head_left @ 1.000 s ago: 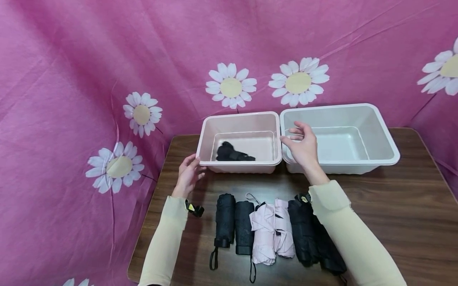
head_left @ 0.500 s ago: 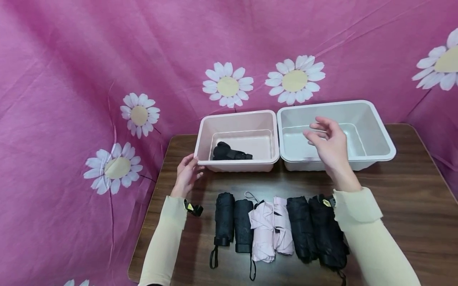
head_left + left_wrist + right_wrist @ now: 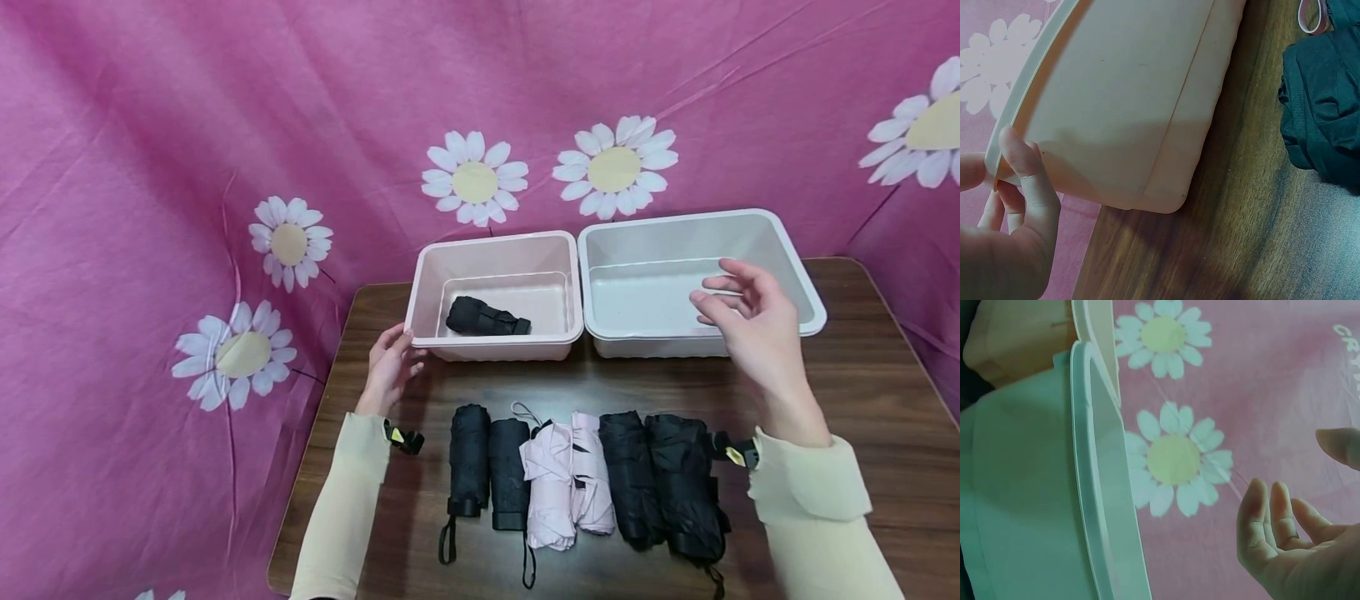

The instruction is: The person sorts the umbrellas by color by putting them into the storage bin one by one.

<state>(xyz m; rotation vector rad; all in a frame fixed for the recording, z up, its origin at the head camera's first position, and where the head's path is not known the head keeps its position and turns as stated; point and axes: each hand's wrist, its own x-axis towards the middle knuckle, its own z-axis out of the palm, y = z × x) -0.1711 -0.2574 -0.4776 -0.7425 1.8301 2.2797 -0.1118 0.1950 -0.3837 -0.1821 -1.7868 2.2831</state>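
Note:
My left hand [image 3: 388, 367] pinches the near left corner of the pink plastic bin [image 3: 495, 342]; in the left wrist view, the thumb [image 3: 1019, 153] and forefinger lie on either side of its rim. Inside that bin lies a folded black umbrella [image 3: 487, 317]. My right hand [image 3: 761, 333], fingers loosely bent and holding nothing, hovers over the right part of the white bin [image 3: 645, 300]. Along the front of the table lie folded umbrellas in a row: black ones [image 3: 469, 458] at the left, two pale pink ones [image 3: 552, 487] in the middle, black ones [image 3: 682, 483] at the right.
Both bins stand side by side at the back of the brown wooden table [image 3: 847, 400]. Behind them hangs a pink cloth [image 3: 360, 100] printed with white daisies. Wrist straps of several umbrellas trail over the table.
My right hand has moved to the right, from above the gap between the bins to the white bin's right side. My left hand keeps its place at the pink bin's corner.

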